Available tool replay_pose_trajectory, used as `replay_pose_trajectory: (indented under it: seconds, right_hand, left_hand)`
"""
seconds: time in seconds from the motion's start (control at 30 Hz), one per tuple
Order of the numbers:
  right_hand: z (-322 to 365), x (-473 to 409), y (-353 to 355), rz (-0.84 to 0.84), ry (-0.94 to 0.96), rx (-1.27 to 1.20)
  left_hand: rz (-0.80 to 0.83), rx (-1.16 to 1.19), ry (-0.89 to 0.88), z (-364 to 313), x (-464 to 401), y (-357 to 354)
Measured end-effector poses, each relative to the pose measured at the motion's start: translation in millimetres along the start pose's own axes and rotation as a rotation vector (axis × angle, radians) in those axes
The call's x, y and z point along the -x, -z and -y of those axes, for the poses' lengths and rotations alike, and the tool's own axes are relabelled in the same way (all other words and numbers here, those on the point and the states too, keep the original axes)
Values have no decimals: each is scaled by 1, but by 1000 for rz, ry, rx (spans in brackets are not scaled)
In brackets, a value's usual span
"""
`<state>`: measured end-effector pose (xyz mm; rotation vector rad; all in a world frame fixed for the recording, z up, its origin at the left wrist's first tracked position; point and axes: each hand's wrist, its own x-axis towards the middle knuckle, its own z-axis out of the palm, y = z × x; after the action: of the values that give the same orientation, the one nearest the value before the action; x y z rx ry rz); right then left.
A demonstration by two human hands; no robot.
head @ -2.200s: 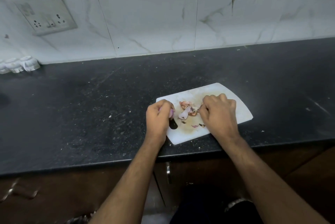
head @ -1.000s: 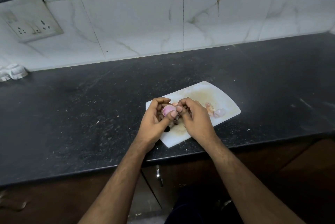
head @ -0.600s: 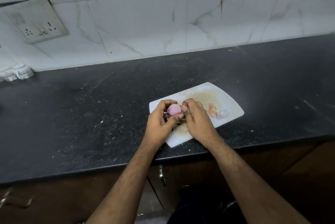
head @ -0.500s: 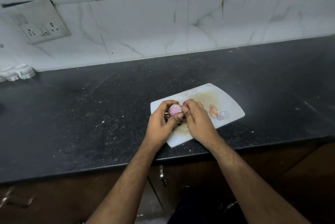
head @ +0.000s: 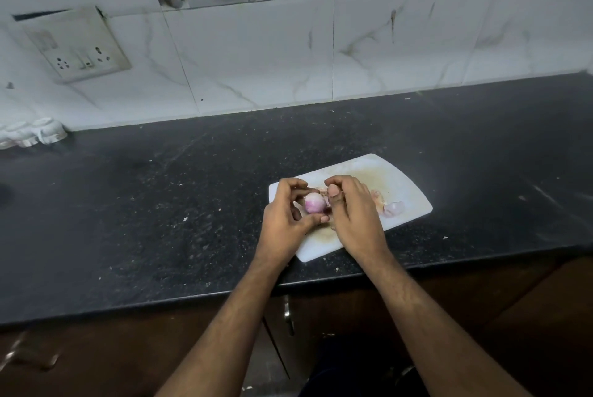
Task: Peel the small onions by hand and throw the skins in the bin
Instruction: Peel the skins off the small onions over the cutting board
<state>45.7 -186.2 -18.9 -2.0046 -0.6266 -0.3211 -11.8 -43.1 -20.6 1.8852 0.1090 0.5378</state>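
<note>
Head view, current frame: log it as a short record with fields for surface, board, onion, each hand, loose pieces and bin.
surface: dark counter below a tiled wall
board: white cutting board, stained, near the counter's front edge
onion: small onion, pink-white, held above the board
left hand: left hand, fingers around the onion
right hand: right hand, fingertips at the onion's right side
loose pieces: skins on the board, right of the hands
bin: not in view

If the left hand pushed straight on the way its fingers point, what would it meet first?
Most likely the small onion, already cupped in the left hand. Right behind it sits the right hand, thumb against the onion. Depth from one view is uncertain.
</note>
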Motion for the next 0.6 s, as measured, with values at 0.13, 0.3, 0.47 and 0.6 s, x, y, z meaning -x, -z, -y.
replay_pose_trajectory:
  seconds: [0.13,0.3,0.47,0.6]
  right_hand:
    - [1,2,-3,144,18,51]
    - [1,2,-6,102,60,130]
    - [0,4,-2,53,71,24]
    - [1,5,2,118,26,-11]
  left_hand:
    - [-18,-10,-11,-4,3,-1]
    - [-100,95,-19,-4,3,0]
    - [-114,258,-6,-2,4,2]
    - [-141,307,-18,1,3,7]
